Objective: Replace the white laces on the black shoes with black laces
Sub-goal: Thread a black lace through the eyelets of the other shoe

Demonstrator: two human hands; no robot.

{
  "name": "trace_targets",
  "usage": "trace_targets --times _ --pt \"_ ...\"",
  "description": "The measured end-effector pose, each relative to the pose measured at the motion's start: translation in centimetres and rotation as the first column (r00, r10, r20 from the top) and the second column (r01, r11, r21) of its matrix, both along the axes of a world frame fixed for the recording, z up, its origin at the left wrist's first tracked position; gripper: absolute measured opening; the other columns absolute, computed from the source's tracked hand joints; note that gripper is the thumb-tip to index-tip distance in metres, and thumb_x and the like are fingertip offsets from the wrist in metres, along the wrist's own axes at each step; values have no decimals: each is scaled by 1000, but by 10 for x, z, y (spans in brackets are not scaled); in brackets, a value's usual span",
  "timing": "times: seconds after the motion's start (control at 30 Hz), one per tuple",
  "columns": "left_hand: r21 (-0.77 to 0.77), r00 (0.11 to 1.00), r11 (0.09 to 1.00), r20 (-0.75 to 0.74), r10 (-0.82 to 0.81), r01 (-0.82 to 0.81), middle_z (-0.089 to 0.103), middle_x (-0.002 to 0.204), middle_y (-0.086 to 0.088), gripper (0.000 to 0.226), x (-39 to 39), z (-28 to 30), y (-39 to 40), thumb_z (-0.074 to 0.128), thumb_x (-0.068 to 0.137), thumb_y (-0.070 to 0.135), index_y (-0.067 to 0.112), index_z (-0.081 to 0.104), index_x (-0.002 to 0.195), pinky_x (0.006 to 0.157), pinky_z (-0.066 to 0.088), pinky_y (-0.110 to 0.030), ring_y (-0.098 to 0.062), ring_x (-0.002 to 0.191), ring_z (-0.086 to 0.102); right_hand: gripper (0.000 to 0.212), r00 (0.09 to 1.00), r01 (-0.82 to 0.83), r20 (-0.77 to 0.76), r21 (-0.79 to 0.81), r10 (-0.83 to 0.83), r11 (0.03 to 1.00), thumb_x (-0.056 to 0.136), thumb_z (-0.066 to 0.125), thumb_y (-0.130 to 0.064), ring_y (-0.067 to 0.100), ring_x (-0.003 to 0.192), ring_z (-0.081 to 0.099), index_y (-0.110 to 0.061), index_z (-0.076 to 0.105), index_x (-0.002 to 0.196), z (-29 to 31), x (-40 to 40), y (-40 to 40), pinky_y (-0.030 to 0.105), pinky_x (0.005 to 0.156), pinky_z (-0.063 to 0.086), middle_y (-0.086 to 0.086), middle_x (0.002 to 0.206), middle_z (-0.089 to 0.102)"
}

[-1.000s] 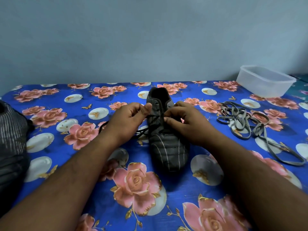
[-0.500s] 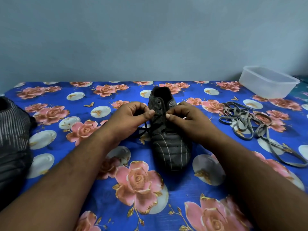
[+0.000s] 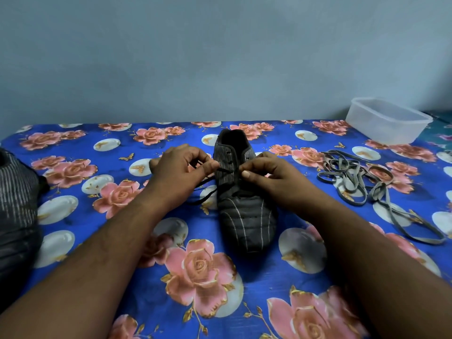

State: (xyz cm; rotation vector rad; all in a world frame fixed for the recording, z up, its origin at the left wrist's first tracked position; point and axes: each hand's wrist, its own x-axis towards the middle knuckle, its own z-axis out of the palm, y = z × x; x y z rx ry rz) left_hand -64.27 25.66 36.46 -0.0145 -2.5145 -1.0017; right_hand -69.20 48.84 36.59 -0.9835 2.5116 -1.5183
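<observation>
A black striped shoe [image 3: 245, 216] lies in the middle of the flowered sheet, toe toward me. A black lace [image 3: 204, 195] runs through its lower eyelets and trails off to the left. My left hand [image 3: 181, 167] pinches the lace at the shoe's left eyelet row. My right hand [image 3: 266, 174] pinches at the right eyelet row; what is between its fingertips is too small to make out. The removed white laces [image 3: 354, 177] lie in a loose tangle to the right. The second shoe [image 3: 17, 204] sits at the left edge, partly cut off.
A clear plastic tub [image 3: 389, 121] stands at the back right corner. The blue flowered sheet [image 3: 117, 241] covers the whole surface up to a grey wall behind.
Both hands have moved up the shoe toward the higher eyelets. The thumbs have drawn closer together over the tongue.
</observation>
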Motion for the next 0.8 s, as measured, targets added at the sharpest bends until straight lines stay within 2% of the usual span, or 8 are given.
trace_targets --times 0.17,0.2,0.3,0.4,0.47,0.57,0.67,0.8 --pt "-183 999 982 -25 46 -50 58 91 12 41 0 -1 -2 44 79 77 41 63 82 81 22 -37 -14 96 52 24 977 -77 188 -120 99 990 93 70 -21 16 91 57 -35 70 112 -3 -3 11 53 95 53 11 97 55" --pt "-206 998 977 -26 51 -55 58 93 12 41 -1 -3 -3 43 79 77 41 63 83 81 22 -37 -14 99 51 27 966 -96 223 -150 128 984 92 70 -19 17 91 55 -32 69 115 -3 -4 13 53 93 53 8 96 52" --pt "-253 994 961 -37 105 -111 55 100 11 34 -3 -6 -8 53 86 69 38 66 88 80 23 -37 -16 105 50 31 955 -84 262 -220 142 972 91 71 -7 16 90 51 -27 68 115 -1 -7 17 39 87 49 5 96 50" --pt "-231 996 969 1 93 -91 57 91 9 34 4 -1 -10 57 91 61 29 58 80 75 38 -39 -19 90 55 28 983 7 179 -228 35 974 91 69 -7 13 88 52 -26 69 111 1 -9 18 33 84 44 0 92 54" --pt "-184 990 983 140 24 2 59 74 5 54 10 3 -10 46 89 73 21 54 73 67 47 -45 -21 74 57 25 992 53 121 -251 -23 967 92 67 -7 11 85 53 -25 69 108 4 -9 17 31 85 43 2 87 53" --pt "-165 950 982 310 -34 89 65 66 5 79 16 4 -6 30 75 93 20 59 74 69 51 -45 -15 64 61 20 996 93 14 -228 -93 969 96 65 -6 10 74 49 -23 68 106 8 -5 16 26 73 42 11 81 50" --pt "-13 914 987 382 -140 157 61 57 -2 77 20 6 -1 44 81 87 13 65 76 58 43 -36 -16 52 50 13 988 49 -136 -165 -71 985 95 68 -16 9 72 48 -25 70 104 9 1 12 22 71 43 -9 76 50" --pt "235 919 939 246 -308 251 43 57 -3 53 27 22 6 63 81 57 5 69 73 51 29 -25 -12 53 33 28 937 -13 -350 44 27 999 84 73 -49 10 95 56 -33 74 107 6 8 6 23 86 42 -18 90 57"
